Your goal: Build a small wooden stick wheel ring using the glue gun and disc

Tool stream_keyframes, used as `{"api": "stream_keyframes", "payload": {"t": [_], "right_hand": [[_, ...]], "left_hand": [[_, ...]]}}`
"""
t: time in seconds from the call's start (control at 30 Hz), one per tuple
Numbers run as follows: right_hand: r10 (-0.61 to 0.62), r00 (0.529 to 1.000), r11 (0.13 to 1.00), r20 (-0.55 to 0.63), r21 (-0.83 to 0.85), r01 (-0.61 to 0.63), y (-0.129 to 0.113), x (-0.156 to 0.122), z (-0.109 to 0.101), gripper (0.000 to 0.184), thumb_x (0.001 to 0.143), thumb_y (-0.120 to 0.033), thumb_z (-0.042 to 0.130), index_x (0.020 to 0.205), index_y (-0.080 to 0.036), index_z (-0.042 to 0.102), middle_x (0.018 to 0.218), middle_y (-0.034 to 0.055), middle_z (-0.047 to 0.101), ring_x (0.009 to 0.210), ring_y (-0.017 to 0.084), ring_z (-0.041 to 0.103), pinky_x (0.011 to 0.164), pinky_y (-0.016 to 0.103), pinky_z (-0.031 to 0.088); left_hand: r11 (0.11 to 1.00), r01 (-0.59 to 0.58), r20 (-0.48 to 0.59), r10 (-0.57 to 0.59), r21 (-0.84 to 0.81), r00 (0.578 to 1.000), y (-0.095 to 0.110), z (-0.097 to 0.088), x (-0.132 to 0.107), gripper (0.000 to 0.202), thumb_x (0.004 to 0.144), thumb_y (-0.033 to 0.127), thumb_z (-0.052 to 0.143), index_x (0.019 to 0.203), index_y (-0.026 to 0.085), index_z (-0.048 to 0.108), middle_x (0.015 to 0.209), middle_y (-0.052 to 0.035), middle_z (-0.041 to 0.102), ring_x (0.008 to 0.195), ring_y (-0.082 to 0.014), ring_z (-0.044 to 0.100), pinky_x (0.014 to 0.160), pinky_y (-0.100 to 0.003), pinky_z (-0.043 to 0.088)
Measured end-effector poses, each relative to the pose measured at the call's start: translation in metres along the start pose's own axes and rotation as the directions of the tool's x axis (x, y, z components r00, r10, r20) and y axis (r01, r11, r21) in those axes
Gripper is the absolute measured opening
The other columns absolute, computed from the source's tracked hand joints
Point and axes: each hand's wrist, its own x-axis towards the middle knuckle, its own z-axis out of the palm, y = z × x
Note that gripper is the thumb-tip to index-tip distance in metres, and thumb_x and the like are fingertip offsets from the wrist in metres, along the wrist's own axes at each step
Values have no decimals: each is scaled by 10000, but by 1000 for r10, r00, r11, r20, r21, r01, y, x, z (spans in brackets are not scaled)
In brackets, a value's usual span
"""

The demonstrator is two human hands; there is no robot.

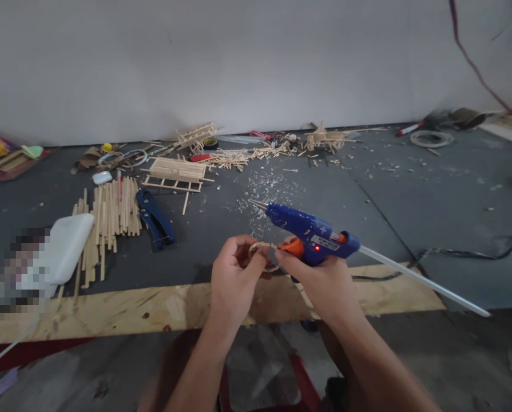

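In my left hand [238,274] is a small ring of short wooden stick pieces [266,246], pinched between thumb and fingers above the table's front edge. My right hand [324,280] grips a blue hot glue gun [311,229] with an orange trigger and a lit red light. Its metal nozzle points left and away from me, clear of the ring. A long translucent glue stick [423,280] sticks out of the gun's back end. The right thumb and fingertips also reach the ring's right side; part of the ring is hidden by my fingers.
To the left lie a pile of wooden sticks [116,212], blue cutters [155,220] and a white power bank [71,240]. A small stick-built model [176,171] stands farther back, near scattered stick pieces [234,159]. Glue strands [273,191] litter the middle. A black cord [465,252] runs right.
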Motion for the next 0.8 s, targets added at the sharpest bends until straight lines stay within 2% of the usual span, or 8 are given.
{"api": "stream_keyframes", "payload": {"t": [0.5, 0.8], "right_hand": [[7, 1000, 1000, 1, 19, -7, 1, 0, 0, 142, 700, -333, 664, 700, -193, 683, 646, 3, 692, 638, 192, 650, 596, 281, 510], [-4, 1000, 997, 20, 77, 2, 2, 0, -1, 158, 710, -327, 678, 777, -187, 710, 754, 29, 722, 744, 219, 671, 692, 312, 518]], "left_hand": [[999, 7, 9, -7, -40, 1000, -1, 1, -1, 180, 741, 266, 668, 847, 182, 549, 718, 14, 642, 624, -140, 649, 508, -255, 569], [996, 38, -8, -38, -76, 999, -2, 0, 2, 268, 732, 295, 705, 938, 168, 589, 712, 8, 667, 611, -137, 655, 533, -255, 573]]}}
